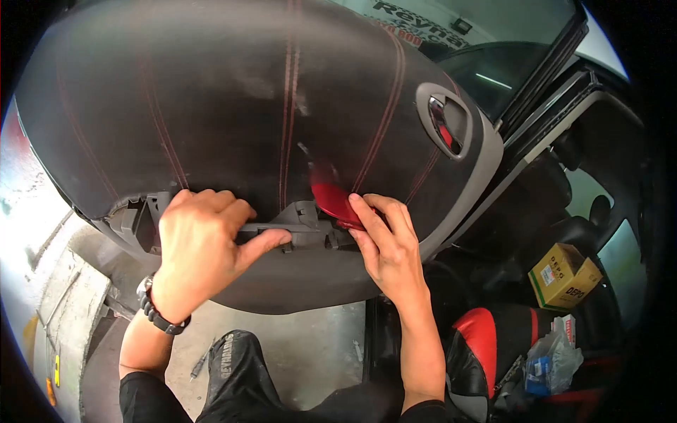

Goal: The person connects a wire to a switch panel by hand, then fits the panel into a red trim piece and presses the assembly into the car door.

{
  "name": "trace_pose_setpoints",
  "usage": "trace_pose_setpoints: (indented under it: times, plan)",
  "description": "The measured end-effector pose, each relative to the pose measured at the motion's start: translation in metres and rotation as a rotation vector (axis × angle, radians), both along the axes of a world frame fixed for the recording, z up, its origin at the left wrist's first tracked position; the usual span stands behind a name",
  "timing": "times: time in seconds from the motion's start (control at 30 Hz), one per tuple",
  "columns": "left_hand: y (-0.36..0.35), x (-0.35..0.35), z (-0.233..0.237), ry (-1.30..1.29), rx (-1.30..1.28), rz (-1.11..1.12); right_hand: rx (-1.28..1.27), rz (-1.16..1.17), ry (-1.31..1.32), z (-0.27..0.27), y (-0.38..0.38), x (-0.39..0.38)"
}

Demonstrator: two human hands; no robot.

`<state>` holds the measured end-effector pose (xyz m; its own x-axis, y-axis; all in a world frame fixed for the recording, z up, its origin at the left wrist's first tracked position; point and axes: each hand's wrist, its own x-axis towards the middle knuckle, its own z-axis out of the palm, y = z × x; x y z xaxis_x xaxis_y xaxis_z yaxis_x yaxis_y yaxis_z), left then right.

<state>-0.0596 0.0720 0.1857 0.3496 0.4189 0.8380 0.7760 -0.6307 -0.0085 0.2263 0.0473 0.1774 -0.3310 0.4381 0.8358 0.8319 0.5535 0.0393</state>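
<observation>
A car door trim panel point(233, 106), dark fabric with red stitching and a grey handle surround point(451, 120), fills the upper view. My left hand point(201, 243) grips the grey plastic bracket point(300, 222) along the panel's lower edge, thumb stretched along it. My right hand point(384, 243) pinches a red tool point(333, 201) whose flat end is wedged between fabric and bracket. A beaded bracelet sits on my left wrist.
An open car doorway stands at right, with a red and black seat point(479, 345), a yellow cardboard box point(564, 276) and a plastic bag of parts point(553, 359) inside. Concrete floor point(303, 352) lies below, my dark trousers over it.
</observation>
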Motion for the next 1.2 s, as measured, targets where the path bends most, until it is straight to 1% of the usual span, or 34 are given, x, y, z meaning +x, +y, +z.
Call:
trace_pose_setpoints:
  times: [0.03, 0.17, 0.27, 0.4, 0.5, 0.6, 0.83, 0.97, 1.2]
  plan:
    - [0.002, 0.005, -0.003, -0.068, 0.071, -0.018, 0.004, 0.003, -0.009, 0.000, 0.001, 0.001]
    - [0.004, 0.005, -0.007, -0.118, 0.082, -0.066, 0.033, -0.010, -0.077, 0.001, 0.002, -0.001]
    - [0.006, 0.003, -0.009, -0.074, 0.098, -0.044, 0.053, -0.058, -0.153, 0.005, 0.002, -0.007]
    - [0.011, 0.004, -0.014, -0.095, 0.123, -0.059, 0.047, -0.128, -0.215, 0.009, -0.002, -0.012]
    - [0.012, 0.004, -0.015, -0.089, 0.121, -0.061, 0.019, -0.078, -0.186, 0.013, -0.001, -0.006]
    - [0.012, 0.003, -0.018, -0.093, 0.113, -0.066, -0.004, -0.060, -0.060, 0.008, 0.000, -0.002]
    - [0.018, 0.001, -0.024, -0.093, 0.147, -0.087, -0.005, -0.081, -0.009, 0.003, -0.002, 0.002]
    - [0.020, 0.000, -0.025, -0.101, 0.168, -0.103, 0.066, -0.072, -0.019, -0.002, -0.001, 0.004]
    - [0.019, 0.001, -0.026, -0.070, 0.170, -0.079, 0.093, -0.101, -0.022, -0.003, 0.000, 0.008]
